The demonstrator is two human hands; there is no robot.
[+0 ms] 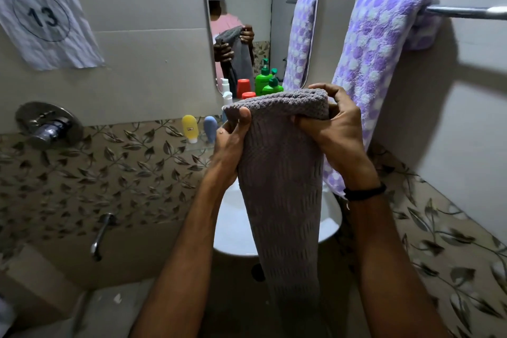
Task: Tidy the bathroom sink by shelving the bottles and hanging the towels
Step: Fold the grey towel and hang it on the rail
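A grey ribbed towel point(282, 186) hangs folded in front of me, over the white sink point(233, 230). My left hand point(233, 134) grips its upper left edge and my right hand point(334, 123) grips the upper right. A purple-and-white dotted towel point(375, 63) is draped over the metal towel bar point(466, 12) on the right wall. On a glass shelf point(201, 147) under the mirror stand a yellow bottle point(189, 127), a blue bottle point(210, 125), a white pump bottle point(227, 97), a red-capped bottle point(248, 95) and a green pump bottle point(272, 85).
A narrow mirror point(241, 22) hangs on the back wall and shows the person and the towels. A paper sign with the number 13 point(44, 14) is taped at the upper left. A shower mixer point(48, 125) and a spout point(103, 233) stick out from the left wall.
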